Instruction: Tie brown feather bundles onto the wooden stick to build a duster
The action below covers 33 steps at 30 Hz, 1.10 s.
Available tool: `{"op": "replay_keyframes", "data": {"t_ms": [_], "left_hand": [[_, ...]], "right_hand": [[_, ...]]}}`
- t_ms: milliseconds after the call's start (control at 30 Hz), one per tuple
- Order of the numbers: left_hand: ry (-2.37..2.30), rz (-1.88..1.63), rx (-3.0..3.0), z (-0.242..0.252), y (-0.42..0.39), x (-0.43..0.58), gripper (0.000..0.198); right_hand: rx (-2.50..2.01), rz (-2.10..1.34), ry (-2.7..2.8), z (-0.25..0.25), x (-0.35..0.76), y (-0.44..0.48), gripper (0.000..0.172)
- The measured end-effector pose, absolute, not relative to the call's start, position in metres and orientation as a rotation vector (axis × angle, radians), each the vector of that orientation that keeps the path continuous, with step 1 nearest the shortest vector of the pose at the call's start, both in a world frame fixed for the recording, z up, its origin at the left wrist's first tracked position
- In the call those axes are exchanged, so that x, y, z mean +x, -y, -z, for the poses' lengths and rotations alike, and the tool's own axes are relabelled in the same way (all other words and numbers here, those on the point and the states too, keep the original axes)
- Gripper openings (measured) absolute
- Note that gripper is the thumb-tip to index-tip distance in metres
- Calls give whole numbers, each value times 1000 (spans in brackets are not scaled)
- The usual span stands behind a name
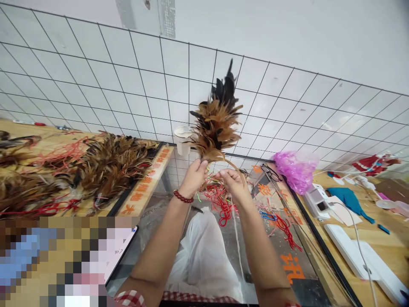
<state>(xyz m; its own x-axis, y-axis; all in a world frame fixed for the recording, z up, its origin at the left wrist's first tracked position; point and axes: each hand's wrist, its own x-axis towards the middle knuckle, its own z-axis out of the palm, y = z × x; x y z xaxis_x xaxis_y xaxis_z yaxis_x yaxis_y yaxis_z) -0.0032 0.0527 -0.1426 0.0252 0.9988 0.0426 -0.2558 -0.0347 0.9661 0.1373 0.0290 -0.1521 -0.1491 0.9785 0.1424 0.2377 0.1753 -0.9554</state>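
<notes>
Brown and black feathers are bound in a tall bundle like a feather duster [220, 123], held upright in front of the wire grid. My left hand [196, 172], with a dark red bead bracelet [183, 196] on its wrist, is closed around the bundle's lower end. Just to the right, my right hand [234, 183] pinches with thumb and forefinger close to the base; what lies between those fingertips is too small to make out. A thin tan strip curves over the back of this hand. Below both hands hangs a tangle of red cords [223, 209].
Loose feather bundles [111, 162] cover the wooden table at left. A white cup [183, 140] stands behind my left hand. At right are eyeglasses [271, 172], a pink plastic bag [295, 170], a power strip [316, 202] and cables. A black wire grid [143, 76] lines the wall.
</notes>
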Motion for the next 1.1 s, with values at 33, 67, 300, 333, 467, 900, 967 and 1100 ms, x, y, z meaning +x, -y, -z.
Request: {"op": "replay_keyframes", "data": {"t_ms": [33, 67, 300, 333, 467, 900, 967, 1100], "left_hand": [[-1075, -1342, 1171, 145, -53, -1, 18], [-1183, -1349, 1296, 147, -54, 1, 17], [-1460, -854, 1980, 163, -53, 18, 15], [-1459, -772, 2019, 164, -52, 20, 18], [-1473, -576, 2182, 163, -41, 28, 24], [-1417, -574, 2495, 144, -14, 38, 40], [-1366, -522, 2508, 143, -16, 31, 32], [-1204, -519, 2364, 135, -24, 2, 13]], "right_hand": [[-1203, -981, 1590, 152, 140, -28, 42], [-1211, -892, 1652, 150, 143, -26, 38], [-1633, 330, 2526, 88, 167, -24, 28], [-1612, 414, 2631, 76, 169, -25, 26], [-1394, 546, 2891, 43, 164, -32, 18], [-1410, -10, 2834, 69, 174, -115, 12], [-1405, -154, 2800, 65, 178, -117, 12], [-1698, -596, 2634, 54, 227, -116, 16]]}}
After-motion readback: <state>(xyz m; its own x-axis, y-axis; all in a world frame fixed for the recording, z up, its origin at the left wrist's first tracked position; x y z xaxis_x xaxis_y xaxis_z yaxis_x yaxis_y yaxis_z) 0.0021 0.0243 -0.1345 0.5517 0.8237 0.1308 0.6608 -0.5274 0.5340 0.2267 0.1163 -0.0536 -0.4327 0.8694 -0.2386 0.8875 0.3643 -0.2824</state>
